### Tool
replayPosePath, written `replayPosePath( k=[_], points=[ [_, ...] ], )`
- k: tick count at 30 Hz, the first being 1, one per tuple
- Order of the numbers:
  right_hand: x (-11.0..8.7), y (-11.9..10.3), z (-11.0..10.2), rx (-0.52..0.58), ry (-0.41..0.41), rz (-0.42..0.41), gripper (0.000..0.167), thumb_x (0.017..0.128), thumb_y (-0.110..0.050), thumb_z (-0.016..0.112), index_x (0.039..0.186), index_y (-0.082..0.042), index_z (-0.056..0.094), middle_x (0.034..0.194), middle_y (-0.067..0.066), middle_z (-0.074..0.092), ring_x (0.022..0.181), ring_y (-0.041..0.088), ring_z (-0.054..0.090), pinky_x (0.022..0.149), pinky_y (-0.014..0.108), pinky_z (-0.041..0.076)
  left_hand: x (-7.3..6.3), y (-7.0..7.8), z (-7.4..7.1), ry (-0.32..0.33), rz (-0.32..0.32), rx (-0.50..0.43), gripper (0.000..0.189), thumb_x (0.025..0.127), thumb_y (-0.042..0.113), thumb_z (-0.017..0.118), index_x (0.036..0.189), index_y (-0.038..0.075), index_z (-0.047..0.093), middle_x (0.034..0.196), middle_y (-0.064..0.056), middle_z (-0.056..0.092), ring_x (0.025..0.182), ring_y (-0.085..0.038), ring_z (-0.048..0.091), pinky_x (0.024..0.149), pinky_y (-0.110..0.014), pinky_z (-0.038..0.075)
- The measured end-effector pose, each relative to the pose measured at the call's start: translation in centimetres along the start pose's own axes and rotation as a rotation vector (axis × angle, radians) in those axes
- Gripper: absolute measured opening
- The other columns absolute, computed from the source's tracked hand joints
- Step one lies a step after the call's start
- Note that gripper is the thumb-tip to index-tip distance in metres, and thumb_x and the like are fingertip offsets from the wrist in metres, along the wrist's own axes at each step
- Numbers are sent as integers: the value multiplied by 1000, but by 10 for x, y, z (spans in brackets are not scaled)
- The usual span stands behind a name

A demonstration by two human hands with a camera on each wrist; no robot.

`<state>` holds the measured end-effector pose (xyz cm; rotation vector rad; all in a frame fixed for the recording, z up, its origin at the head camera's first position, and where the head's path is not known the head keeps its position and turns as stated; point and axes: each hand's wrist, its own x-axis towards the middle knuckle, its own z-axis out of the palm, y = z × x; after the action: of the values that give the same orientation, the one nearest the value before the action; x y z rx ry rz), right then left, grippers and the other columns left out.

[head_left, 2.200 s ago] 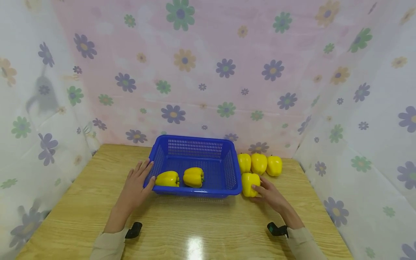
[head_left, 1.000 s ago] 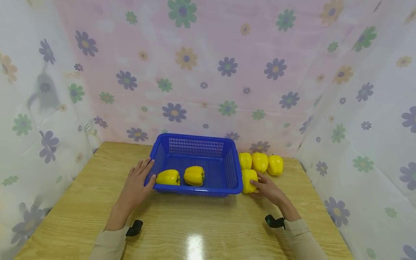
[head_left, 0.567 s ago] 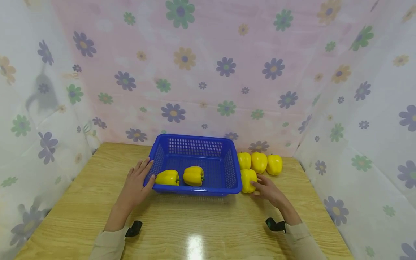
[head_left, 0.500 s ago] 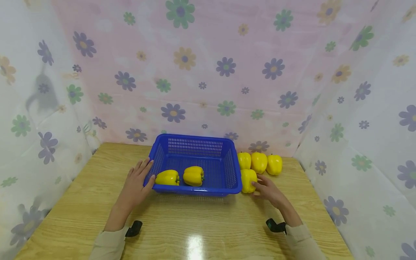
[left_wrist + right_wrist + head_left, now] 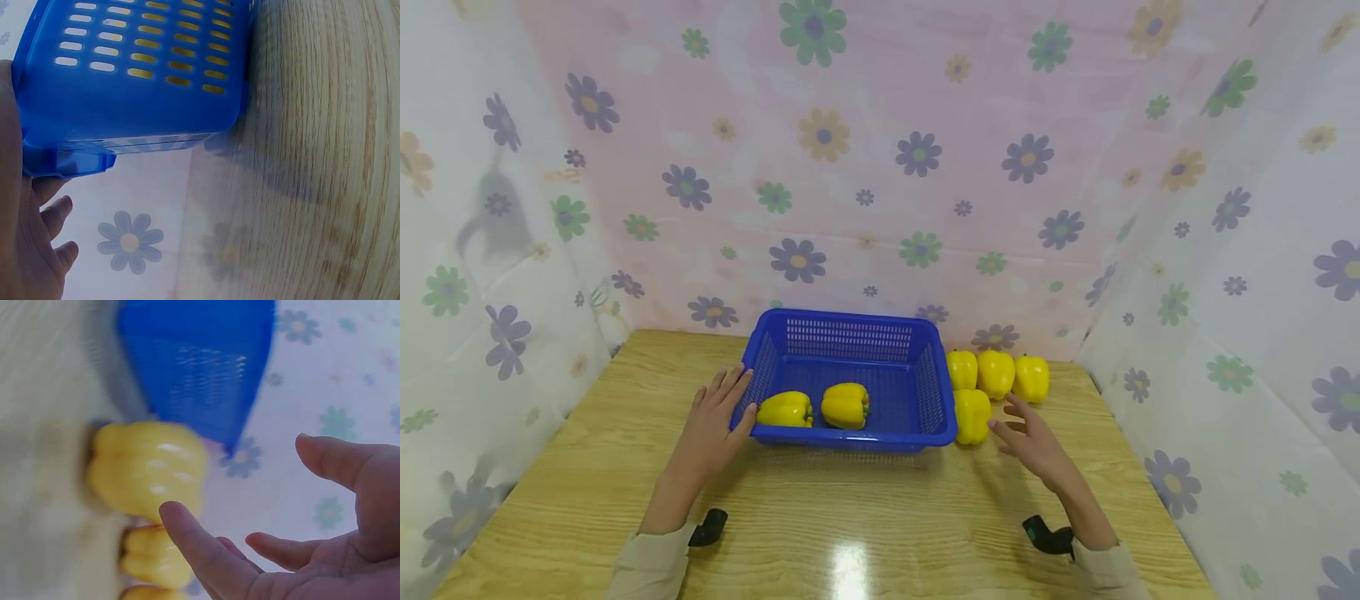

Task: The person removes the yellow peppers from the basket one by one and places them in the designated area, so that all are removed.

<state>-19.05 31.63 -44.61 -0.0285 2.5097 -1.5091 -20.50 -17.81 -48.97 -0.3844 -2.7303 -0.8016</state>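
Note:
A blue perforated plastic basket (image 5: 853, 439) stands on the table, with two yellow bell peppers (image 5: 785, 409) lying at its front left. My left hand (image 5: 713, 427) rests on the basket's left rim near the front corner, its fingers extended. In the left wrist view, loosely bent fingers (image 5: 57, 215) show past the rim. Right of the basket stands another yellow bell pepper (image 5: 972, 417), close against the basket wall. My right hand (image 5: 1036, 443) hovers just to the right of that pepper with fingers spread, holding nothing; the right wrist view shows a gap between hand and pepper.
Behind the single pepper, a row of three yellow bell peppers (image 5: 996, 374) stands along the table's back edge. Flower-patterned cloth (image 5: 865, 242) encloses the wooden table (image 5: 790, 517) at the back and both sides. Each wrist wears a small black device (image 5: 1048, 536).
My right hand slid the front pepper back and left against the row, then let go and drew away to the right. The left hand has stayed on the basket rim.

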Motion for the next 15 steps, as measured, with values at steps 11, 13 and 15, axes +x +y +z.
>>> replayPosePath(
  k=[11, 13, 15],
  points=[
    [-17, -53, 13, -140, 7, -195, 65, 105, -34, 58, 156, -4, 34, 155, 25, 40, 136, 45, 47, 99, 53, 54, -1, 0, 0, -8, -6, -9, 59, 107, 32, 47, 157, 3, 37, 165, -19, 30, 154, -46, 17, 121, -69, 12],
    [-15, -61, 18, -174, 1, -230, 60, 104, -35, 58, 154, -5, 41, 154, 23, 44, 136, 44, 48, 100, 55, 53, -2, 0, 0, -7, -5, -12, 59, 107, 32, 47, 157, 3, 36, 165, -20, 29, 154, -46, 17, 121, -69, 12],
    [-11, -69, 23, -193, -8, -259, 58, 104, -37, 58, 152, -7, 45, 152, 21, 47, 135, 43, 49, 102, 58, 50, -2, -1, -1, -2, -3, -10, 59, 107, 31, 47, 157, 3, 36, 165, -20, 29, 154, -46, 17, 120, -69, 12]
  ],
)
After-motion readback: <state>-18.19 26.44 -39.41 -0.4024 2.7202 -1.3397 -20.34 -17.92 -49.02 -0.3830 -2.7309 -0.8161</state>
